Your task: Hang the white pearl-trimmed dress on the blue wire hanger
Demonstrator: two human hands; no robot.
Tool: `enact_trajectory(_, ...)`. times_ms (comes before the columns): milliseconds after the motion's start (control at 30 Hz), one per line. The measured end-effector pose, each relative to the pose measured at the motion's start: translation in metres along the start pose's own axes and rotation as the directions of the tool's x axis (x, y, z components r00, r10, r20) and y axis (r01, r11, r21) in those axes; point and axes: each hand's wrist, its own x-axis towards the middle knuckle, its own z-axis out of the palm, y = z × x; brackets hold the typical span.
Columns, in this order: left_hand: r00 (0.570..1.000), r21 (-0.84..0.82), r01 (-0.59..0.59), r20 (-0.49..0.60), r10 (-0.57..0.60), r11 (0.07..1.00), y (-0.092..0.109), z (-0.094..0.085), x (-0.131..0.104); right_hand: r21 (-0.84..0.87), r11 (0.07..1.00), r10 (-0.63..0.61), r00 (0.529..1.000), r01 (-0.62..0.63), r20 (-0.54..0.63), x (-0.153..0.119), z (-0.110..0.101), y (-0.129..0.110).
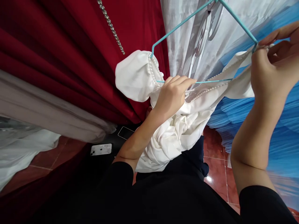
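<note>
A white dress [163, 140] with puffed sleeves and pearl trim along its neckline hangs on a light blue hanger [182, 22]. One puffed sleeve [133, 76] drapes from the hanger's left end, while the body of the dress lies bunched over my lap. My left hand [173, 93] is closed over the hanger's lower bar at the neckline; its fingertips are partly hidden. At the hanger's right corner, my right hand [273, 59] pinches the shoulder of the dress.
Red drapery [70, 56] with a beaded strip [112, 28] hangs at left. White fabric [177, 37] and blue pleated tulle [243, 124] hang behind and to the right. A white phone [101, 149] and a thin-outlined dark rectangle [125, 133] lie on a black surface. The floor [215, 149] is red tile.
</note>
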Motion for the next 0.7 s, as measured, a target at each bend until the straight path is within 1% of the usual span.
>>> enact_trajectory(67,1.000,0.001,-0.003,-0.009,0.003,1.000,-0.002,-0.001,-0.001,0.093,0.994,-0.058,0.997,0.054,0.048,-0.010,-0.009,-0.012)
enact_trajectory(133,1.000,-0.002,-0.008,-0.013,0.008,1.000,-0.003,-0.002,-0.002,0.190,0.979,-0.095,0.989,0.072,0.116,-0.021,-0.016,-0.026)
enact_trajectory(200,1.000,-0.010,-0.009,-0.017,0.008,1.000,-0.003,-0.002,-0.001,0.241,0.962,-0.155,0.982,0.127,0.103,-0.032,-0.014,-0.037)
enact_trajectory(267,1.000,-0.017,-0.004,-0.028,0.003,1.000,-0.001,0.000,0.000,0.230,0.949,-0.244,0.964,0.215,0.106,-0.042,-0.002,-0.041)
enact_trajectory(300,0.999,-0.018,-0.001,-0.037,0.001,1.000,-0.001,0.001,0.001,0.209,0.946,-0.280,0.949,0.247,0.146,-0.047,0.008,-0.040)
enact_trajectory(333,0.999,-0.017,-0.001,-0.048,0.000,1.000,-0.001,0.003,0.001,0.177,0.948,-0.300,0.931,0.266,0.210,-0.053,0.019,-0.037)
enact_trajectory(400,0.997,-0.021,-0.013,-0.074,0.011,1.000,-0.004,0.007,0.000,0.080,0.957,-0.289,0.902,0.278,0.322,-0.068,0.041,-0.029)
enact_trajectory(433,0.996,-0.029,-0.029,-0.089,0.026,0.999,-0.006,0.009,-0.002,0.018,0.960,-0.267,0.900,0.278,0.344,-0.076,0.051,-0.025)
enact_trajectory(467,0.993,-0.039,-0.050,-0.112,0.045,0.998,-0.010,0.011,-0.003,-0.030,0.961,-0.247,0.907,0.273,0.342,-0.084,0.059,-0.021)
enact_trajectory(500,0.987,-0.046,-0.068,-0.151,0.060,0.997,-0.014,0.012,-0.005,-0.065,0.961,-0.232,0.915,0.268,0.331,-0.091,0.065,-0.019)
enact_trajectory(533,0.974,-0.045,-0.078,-0.215,0.067,0.996,-0.019,0.012,-0.007,-0.080,0.962,-0.223,0.923,0.260,0.313,-0.096,0.069,-0.018)
enact_trajectory(567,0.951,-0.028,-0.075,-0.303,0.063,0.997,-0.024,0.011,-0.008,-0.081,0.965,-0.216,0.931,0.249,0.296,-0.101,0.072,-0.018)
enact_trajectory(600,0.911,0.003,-0.057,-0.410,0.053,0.998,-0.030,0.009,-0.010,-0.072,0.968,-0.211,0.936,0.240,0.281,-0.104,0.073,-0.019)
enact_trajectory(633,0.850,0.041,-0.022,-0.525,0.041,0.999,-0.036,0.007,-0.010,-0.061,0.970,-0.209,0.940,0.234,0.270,-0.105,0.074,-0.020)
enact_trajectory(667,0.779,0.076,0.017,-0.626,0.035,0.997,-0.043,0.003,-0.010,-0.052,0.972,-0.210,0.942,0.231,0.262,-0.106,0.075,-0.022)
enact_trajectory(700,0.714,0.097,0.047,-0.699,0.034,0.994,-0.051,-0.001,-0.010,-0.046,0.971,-0.215,0.943,0.234,0.256,-0.106,0.075,-0.023)
